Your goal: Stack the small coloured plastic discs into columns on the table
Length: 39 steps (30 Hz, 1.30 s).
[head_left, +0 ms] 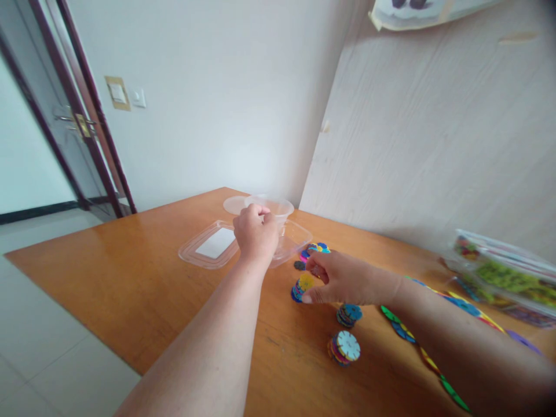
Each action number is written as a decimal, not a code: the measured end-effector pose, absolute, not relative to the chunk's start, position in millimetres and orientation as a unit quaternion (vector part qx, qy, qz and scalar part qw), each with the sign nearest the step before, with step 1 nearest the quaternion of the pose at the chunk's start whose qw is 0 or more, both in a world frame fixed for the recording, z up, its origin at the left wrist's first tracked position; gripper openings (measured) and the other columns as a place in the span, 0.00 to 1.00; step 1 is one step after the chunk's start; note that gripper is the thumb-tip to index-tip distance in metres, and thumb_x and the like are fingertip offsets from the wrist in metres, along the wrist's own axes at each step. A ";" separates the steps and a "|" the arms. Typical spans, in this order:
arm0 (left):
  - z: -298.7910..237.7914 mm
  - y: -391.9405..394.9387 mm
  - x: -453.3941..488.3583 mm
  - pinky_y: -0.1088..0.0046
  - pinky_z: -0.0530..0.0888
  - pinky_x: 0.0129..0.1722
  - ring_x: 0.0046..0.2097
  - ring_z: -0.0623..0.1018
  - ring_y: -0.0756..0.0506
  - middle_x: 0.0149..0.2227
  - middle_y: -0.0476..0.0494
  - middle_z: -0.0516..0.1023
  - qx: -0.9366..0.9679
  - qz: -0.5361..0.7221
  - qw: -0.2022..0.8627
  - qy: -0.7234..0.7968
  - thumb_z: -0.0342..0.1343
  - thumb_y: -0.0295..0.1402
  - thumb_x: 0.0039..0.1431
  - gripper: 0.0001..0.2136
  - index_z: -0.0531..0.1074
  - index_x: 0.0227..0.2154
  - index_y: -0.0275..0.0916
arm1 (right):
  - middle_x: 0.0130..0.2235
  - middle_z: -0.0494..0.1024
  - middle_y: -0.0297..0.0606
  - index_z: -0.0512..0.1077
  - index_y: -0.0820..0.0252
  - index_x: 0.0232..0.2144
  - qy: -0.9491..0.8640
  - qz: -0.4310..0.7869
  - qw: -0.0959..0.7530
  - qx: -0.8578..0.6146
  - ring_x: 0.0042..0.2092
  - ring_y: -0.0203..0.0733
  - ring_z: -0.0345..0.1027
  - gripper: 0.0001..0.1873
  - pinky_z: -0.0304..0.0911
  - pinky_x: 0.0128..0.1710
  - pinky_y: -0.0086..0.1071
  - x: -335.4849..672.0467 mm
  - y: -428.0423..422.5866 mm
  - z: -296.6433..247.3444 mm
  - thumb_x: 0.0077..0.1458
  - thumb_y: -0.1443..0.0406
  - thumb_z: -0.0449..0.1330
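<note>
My left hand (257, 233) is closed, fingers curled, at the near side of a clear round plastic bowl (282, 207). What its fingers hold, if anything, is hidden. My right hand (336, 278) is open, thumb and fingers apart, beside a stack of notched plastic discs with a yellow top (306, 282). Whether it touches that stack I cannot tell. Beyond its fingers lies a pile of mixed coloured discs (317, 249). Nearer to me stand a stack with a blue top (350, 314) and another with a pale top (347, 346).
A clear rectangular lid with a white label (216, 242) lies left of the bowl, and a round lid (234, 204) behind it. Chains of joined discs (454, 395) run beneath my right forearm. A clear box of coloured pieces (512, 281) stands on the wooden table (143, 249).
</note>
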<state>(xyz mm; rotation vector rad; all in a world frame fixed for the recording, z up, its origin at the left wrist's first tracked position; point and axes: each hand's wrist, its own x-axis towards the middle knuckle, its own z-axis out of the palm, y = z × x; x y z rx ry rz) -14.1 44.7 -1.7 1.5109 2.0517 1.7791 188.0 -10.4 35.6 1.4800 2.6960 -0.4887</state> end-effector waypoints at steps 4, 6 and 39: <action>-1.5 43.7 -14.0 0.64 0.69 0.45 0.42 0.75 0.41 0.38 0.43 0.79 0.484 0.573 0.017 0.662 0.50 0.31 0.56 0.08 0.75 0.33 0.43 | 0.41 0.76 0.40 0.70 0.57 0.50 0.872 -0.116 0.053 0.473 0.37 0.44 0.69 0.37 0.56 0.32 0.31 183.4 -16.1 38.2 0.47 0.40 0.64; -1.1 43.3 -13.9 0.64 0.69 0.45 0.42 0.75 0.41 0.38 0.43 0.79 0.484 0.572 0.017 0.662 0.51 0.31 0.56 0.08 0.75 0.33 0.43 | 0.41 0.76 0.40 0.71 0.56 0.51 0.873 -0.104 0.059 0.473 0.37 0.44 0.69 0.34 0.56 0.31 0.31 181.3 -16.7 37.2 0.49 0.42 0.63; 2.0 42.5 -14.6 0.65 0.70 0.43 0.43 0.75 0.41 0.38 0.43 0.78 0.477 0.576 0.037 0.663 0.51 0.33 0.55 0.07 0.75 0.32 0.43 | 0.43 0.80 0.39 0.76 0.51 0.49 0.901 -0.025 0.030 0.431 0.40 0.45 0.72 0.22 0.57 0.33 0.32 164.4 -14.0 41.2 0.56 0.50 0.59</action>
